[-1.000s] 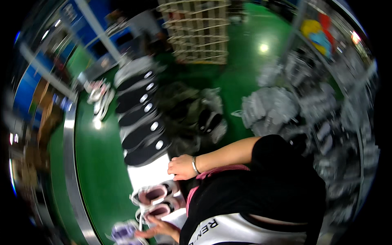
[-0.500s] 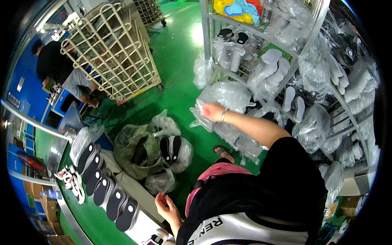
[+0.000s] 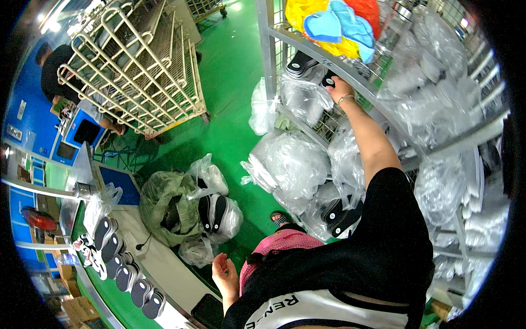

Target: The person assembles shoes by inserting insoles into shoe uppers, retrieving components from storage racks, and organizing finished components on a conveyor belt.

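Note:
My right hand (image 3: 342, 90) reaches out to the rack, its fingers closed on the edge of a black insole (image 3: 329, 79) below the upper shelf. Beside it, a plastic bag of black-topped insoles (image 3: 300, 64) stands on the same rack level. My left hand (image 3: 223, 272) hangs low in front of my body, empty, with loosely curled fingers. Nearest to it is a clear bag (image 3: 197, 252) on the floor. Stacks of black-and-white insoles (image 3: 127, 277) form a row along the bench at left, alongside white-and-pink shoe parts (image 3: 90, 256).
A metal rack (image 3: 350, 71) full of bagged insoles rises on the right, with coloured cloths (image 3: 339, 27) on top. Large plastic bags (image 3: 290, 164) lie at its foot. A wire cage trolley (image 3: 137, 82) stands far left, a person (image 3: 57, 74) beyond it. Bagged insoles (image 3: 213, 214) sit on the floor.
My right hand has moved from above the floor bags up and right to the rack, taking hold of a black insole. The view has shifted closer to the rack; my left hand stays low.

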`<action>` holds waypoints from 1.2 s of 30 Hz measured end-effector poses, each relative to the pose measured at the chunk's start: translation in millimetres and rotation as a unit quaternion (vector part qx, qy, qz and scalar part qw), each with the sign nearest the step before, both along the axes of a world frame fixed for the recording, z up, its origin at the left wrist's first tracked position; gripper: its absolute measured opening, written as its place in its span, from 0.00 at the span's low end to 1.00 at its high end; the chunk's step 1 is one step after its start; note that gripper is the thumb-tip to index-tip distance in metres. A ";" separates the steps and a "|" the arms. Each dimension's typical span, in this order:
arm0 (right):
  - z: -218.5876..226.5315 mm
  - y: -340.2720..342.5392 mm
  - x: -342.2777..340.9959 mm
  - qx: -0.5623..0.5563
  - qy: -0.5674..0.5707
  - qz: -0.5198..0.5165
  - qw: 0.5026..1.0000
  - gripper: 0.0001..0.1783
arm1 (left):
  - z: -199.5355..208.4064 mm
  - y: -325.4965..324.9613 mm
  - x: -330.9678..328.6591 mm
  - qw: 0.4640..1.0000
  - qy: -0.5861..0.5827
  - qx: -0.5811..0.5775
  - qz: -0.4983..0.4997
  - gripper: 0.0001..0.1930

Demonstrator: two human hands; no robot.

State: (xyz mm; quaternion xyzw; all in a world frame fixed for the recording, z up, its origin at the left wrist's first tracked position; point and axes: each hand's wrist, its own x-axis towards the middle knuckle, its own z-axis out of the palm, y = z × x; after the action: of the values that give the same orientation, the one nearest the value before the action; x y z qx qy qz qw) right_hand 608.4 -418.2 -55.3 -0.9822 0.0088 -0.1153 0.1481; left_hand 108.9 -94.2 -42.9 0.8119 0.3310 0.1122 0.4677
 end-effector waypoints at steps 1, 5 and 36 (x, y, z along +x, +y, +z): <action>-5.3 -4.9 7.2 -0.004 -0.005 0.030 1.000 0.26 | 0.5 -3.4 2.6 1.000 0.004 0.000 0.008 0.12; -22.1 -23.3 35.0 0.059 0.131 0.101 0.985 0.27 | 7.7 -11.5 14.8 0.997 0.056 0.047 0.011 0.11; -59.8 51.1 200.1 0.110 0.151 0.190 0.964 0.18 | 10.2 -38.9 36.8 0.988 0.073 0.077 0.112 0.13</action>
State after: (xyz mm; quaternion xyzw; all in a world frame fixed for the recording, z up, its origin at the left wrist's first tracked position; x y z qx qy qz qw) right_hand 808.5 -367.1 -115.1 -0.9494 -0.1429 0.0668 0.2716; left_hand 145.8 -133.1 -32.7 0.8092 0.4435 0.1298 0.3629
